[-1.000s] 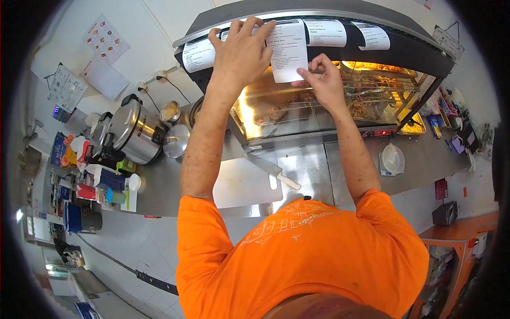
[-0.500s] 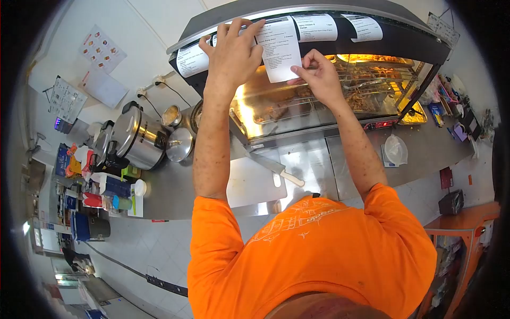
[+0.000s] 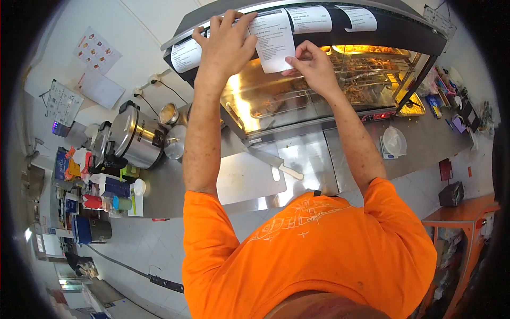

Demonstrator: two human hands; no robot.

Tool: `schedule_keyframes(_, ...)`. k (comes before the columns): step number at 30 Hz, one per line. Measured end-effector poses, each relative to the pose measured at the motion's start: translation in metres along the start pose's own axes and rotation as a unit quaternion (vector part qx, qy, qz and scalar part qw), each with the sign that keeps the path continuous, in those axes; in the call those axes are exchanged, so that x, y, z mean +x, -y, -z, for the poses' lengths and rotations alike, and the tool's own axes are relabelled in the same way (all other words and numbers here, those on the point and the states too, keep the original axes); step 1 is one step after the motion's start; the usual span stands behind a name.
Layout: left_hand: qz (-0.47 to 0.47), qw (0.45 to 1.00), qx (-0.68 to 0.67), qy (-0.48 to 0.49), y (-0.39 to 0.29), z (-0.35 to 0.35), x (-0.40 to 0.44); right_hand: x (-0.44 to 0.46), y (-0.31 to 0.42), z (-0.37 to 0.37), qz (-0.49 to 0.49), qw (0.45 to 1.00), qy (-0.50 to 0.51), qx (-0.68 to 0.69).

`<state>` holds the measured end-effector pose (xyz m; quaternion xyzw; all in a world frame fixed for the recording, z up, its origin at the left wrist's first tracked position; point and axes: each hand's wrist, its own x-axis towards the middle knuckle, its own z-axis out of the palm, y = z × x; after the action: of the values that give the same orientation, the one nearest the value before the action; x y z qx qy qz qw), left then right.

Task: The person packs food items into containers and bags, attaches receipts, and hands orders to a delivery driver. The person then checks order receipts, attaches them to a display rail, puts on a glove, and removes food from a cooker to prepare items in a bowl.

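A white printed slip [image 3: 272,45] hangs from the top front edge of a lit glass food warmer [image 3: 319,119]. My left hand [image 3: 226,45] lies over the warmer's edge with fingers spread, its fingertips at the slip's upper left corner. Thumb and forefinger of my right hand [image 3: 311,66] pinch the slip's lower right corner. More slips hang along the same edge: one [image 3: 187,55] partly behind my left hand, and two to the right, [image 3: 309,19] being the nearer slip.
A knife [image 3: 279,164] lies across a white cutting board [image 3: 239,181] on the steel counter. Left of it stand a large pressure cooker [image 3: 135,135] and metal bowls. On the right are a clear plastic lid [image 3: 394,142] and a foil tray [image 3: 413,106].
The view has shifted a little, so the warmer sits further left and higher. Both hands stay at the same slip, which still hangs from the edge.
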<state>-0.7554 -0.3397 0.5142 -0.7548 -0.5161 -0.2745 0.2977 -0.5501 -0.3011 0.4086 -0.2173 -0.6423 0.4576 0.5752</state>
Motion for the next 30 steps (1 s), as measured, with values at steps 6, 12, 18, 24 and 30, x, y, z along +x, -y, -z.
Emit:
schedule_keyframes(6, -0.011, 1.0, -0.003, 0.026, 0.003, 0.008, 0.005, 0.001, -0.001, -0.001, -0.009, 1.0, 0.008, 0.009)
schedule_keyframes(12, 0.004, 0.998, 0.01, 0.059, -0.002, 0.018, 0.011, 0.005, -0.005, 0.0, -0.021, 0.998, 0.016, 0.054)
schedule_keyframes(18, 0.019, 0.998, 0.018, 0.055, -0.006, 0.016, 0.013, 0.004, 0.004, 0.006, -0.029, 0.999, 0.038, 0.017)
schedule_keyframes(24, 0.037, 0.997, 0.033, 0.06, -0.011, 0.018, 0.014, 0.009, 0.003, 0.013, -0.037, 0.998, 0.051, 0.025)
schedule_keyframes(30, 0.051, 0.996, 0.054, 0.039, -0.015, 0.012, 0.013, 0.014, -0.004, 0.018, -0.046, 0.994, 0.082, 0.058)
